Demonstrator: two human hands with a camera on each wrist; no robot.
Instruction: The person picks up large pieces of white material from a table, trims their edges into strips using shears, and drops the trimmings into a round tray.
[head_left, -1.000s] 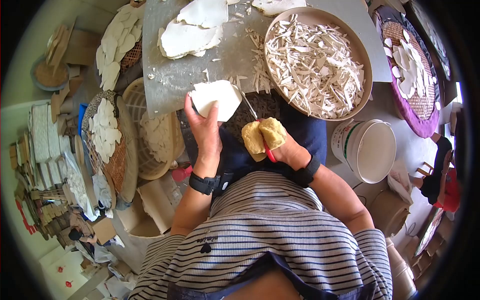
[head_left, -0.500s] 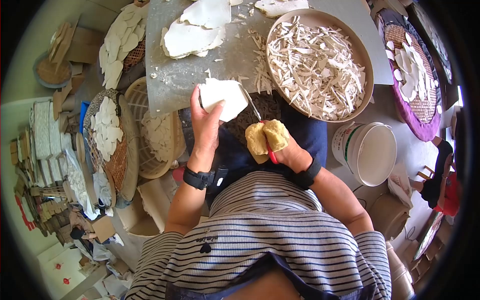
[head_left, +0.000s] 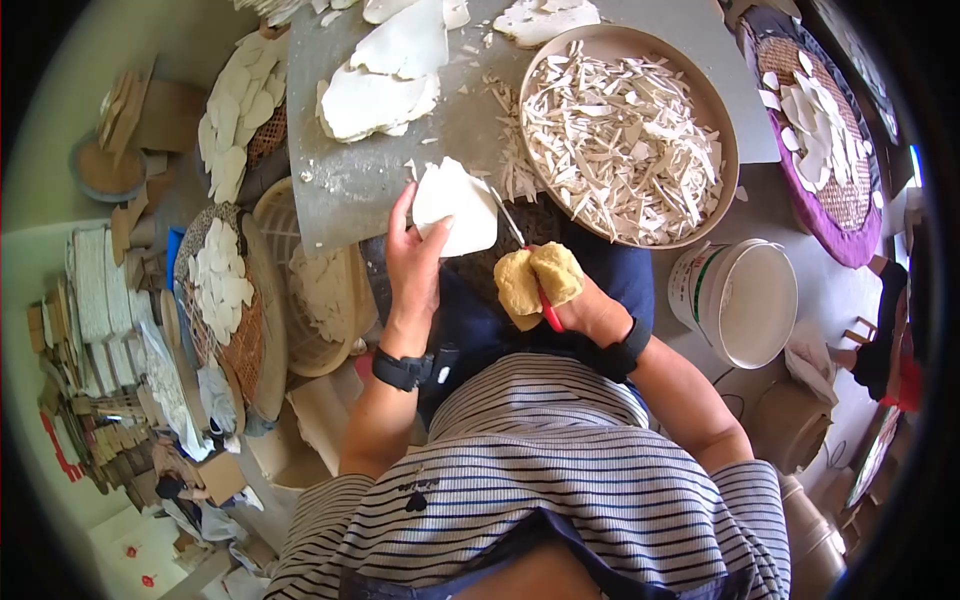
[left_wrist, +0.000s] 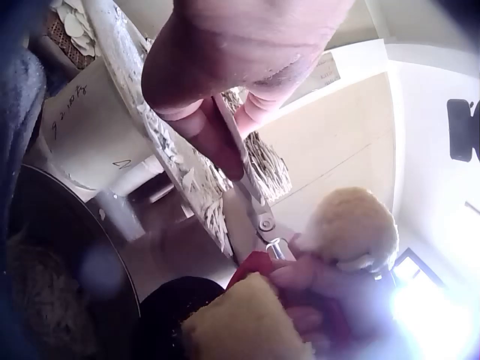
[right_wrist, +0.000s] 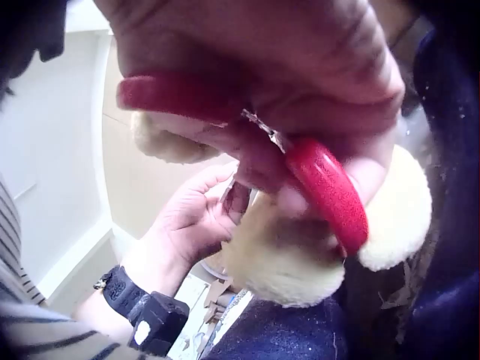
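Observation:
Low in front of the table's near edge, my left hand pinches a thin white slab with cut straight sides, thumb on top. In my right hand is a pair of scissors with red handles; its blades lie along the slab's right edge. Thick yellow sponge pads cover part of the right hand's fingers. The left wrist view has the slab nearly edge-on under the left fingers, and the scissors' pivot just beyond.
A round tray heaped with white offcuts stands on the metal table. Larger white slabs are stacked at the table's left. Baskets of white pieces flank the table, and a white bucket stands at right.
My left hand has shifted slightly right and turned the white slab. The right hand with the scissors has moved only a little to the right, its blades staying at the slab's edge.

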